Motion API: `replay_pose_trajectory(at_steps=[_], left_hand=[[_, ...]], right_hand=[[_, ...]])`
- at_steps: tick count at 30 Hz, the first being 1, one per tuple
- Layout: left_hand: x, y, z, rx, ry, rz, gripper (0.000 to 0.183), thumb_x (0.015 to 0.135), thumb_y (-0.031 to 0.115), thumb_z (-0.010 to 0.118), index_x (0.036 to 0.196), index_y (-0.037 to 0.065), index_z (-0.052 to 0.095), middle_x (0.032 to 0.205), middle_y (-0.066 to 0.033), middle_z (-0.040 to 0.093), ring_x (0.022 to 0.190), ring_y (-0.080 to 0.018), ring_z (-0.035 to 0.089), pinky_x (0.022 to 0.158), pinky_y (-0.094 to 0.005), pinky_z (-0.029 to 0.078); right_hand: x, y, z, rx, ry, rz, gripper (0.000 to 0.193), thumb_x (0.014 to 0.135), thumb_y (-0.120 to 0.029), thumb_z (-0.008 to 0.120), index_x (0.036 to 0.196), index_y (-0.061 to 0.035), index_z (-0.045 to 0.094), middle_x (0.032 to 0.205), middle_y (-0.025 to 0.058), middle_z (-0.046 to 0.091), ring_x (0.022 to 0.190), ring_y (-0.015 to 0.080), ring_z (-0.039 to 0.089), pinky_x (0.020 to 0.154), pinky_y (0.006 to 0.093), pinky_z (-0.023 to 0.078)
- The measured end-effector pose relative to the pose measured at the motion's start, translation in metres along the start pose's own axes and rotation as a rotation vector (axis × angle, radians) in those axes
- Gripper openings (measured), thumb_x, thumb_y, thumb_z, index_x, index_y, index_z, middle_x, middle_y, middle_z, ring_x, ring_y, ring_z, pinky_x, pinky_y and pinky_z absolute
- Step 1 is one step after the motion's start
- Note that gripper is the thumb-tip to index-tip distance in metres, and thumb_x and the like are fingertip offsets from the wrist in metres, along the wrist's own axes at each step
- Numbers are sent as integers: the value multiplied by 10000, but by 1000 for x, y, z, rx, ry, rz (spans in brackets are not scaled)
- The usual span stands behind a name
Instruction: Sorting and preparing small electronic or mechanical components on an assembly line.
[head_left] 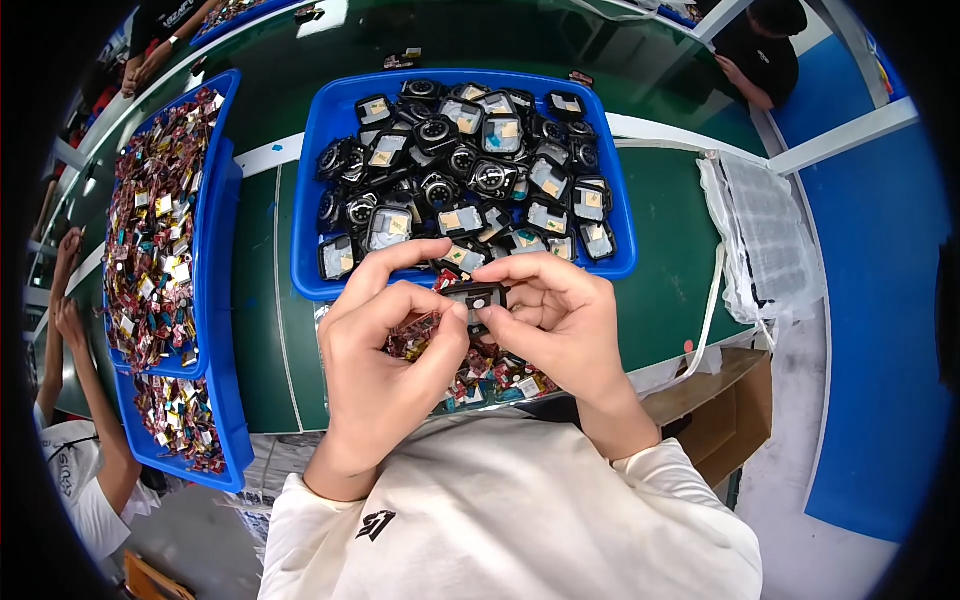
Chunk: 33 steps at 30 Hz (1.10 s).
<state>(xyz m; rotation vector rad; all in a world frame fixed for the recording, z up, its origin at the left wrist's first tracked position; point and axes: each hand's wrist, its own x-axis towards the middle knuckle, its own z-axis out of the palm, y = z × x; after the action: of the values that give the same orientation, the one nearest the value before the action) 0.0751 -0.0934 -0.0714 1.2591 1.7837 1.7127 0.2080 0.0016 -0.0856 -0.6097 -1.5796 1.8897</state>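
Black smartwatch casing (pixel 474 297): held between my hands, at the blue tray's (pixel 305 262) near side, long axis roughly left–right. My left grip (pixel 385 350) pinches its left end; right grip (pixel 565 320), equally close, clasps the right.

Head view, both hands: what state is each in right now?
Left hand: pinched closed at the left end of the small black case; exact grip cannot be told.
Right hand: closed, holding the small black case.
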Motion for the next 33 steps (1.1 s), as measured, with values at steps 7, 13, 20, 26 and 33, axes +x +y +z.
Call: replay_pose_trajectory(at_steps=[7,13,20,26,33], left_hand=[[1,-2,3,67,-4,-24,26,726,-8,677,732,-24,657,1058,-158,663,695,-114,642,609,-225,483],[0,-2,3,60,-1,-46,26,737,-5,671,733,-26,656,1044,-153,672,690,-115,641,615,-224,485],[-1,0,5,141,-21,-19,71,742,-1,702,804,-32,684,1034,-141,677,732,-121,652,648,-239,510],[-10,3,4,-8,78,-36,125,727,-44,724,850,-36,698,977,-144,677,744,-134,655,630,-227,536],[-14,5,-4,51,-7,-26,110,753,-61,704,861,-52,690,838,-98,646,720,-125,640,621,-214,541]], right_hand=[[-2,3,1,-7,0,-40,274,817,77,624,1088,61,588,1056,102,639,842,81,617,680,212,550],[-3,1,5,-30,12,-19,230,843,59,617,1072,64,593,1046,105,641,829,88,629,666,208,549],[-3,7,6,-54,61,-101,192,846,50,624,1036,70,604,989,101,642,803,88,635,654,197,545],[1,9,3,34,194,-200,134,810,84,651,932,58,603,946,94,620,824,98,635,663,194,547],[2,2,4,184,141,-99,133,811,72,656,929,65,594,959,83,611,847,101,627,673,190,541]])
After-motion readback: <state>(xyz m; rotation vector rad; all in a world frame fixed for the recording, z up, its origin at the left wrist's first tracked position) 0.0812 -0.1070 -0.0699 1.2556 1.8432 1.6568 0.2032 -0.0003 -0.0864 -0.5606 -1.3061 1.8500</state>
